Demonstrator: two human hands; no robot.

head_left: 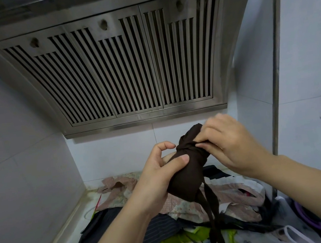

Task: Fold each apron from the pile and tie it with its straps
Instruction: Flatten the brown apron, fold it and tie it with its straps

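Left grip [162,170], right grip [230,142] bare; forearms [117,230] bare; nails [185,158] seemingly short.

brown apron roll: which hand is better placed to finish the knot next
Probably the right. The right hand pinches the strap wound round the brown apron roll at the knot, while the left hand grips the roll's body and steadies it.

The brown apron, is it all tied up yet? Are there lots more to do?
Nearly. The brown apron is already rolled into a bundle with a strap wound round it. The left hand grips the bundle while the right hand pinches that strap. The strap ends dangle loose, so tying isn't finished. Below, a pile of unfolded aprons waits.
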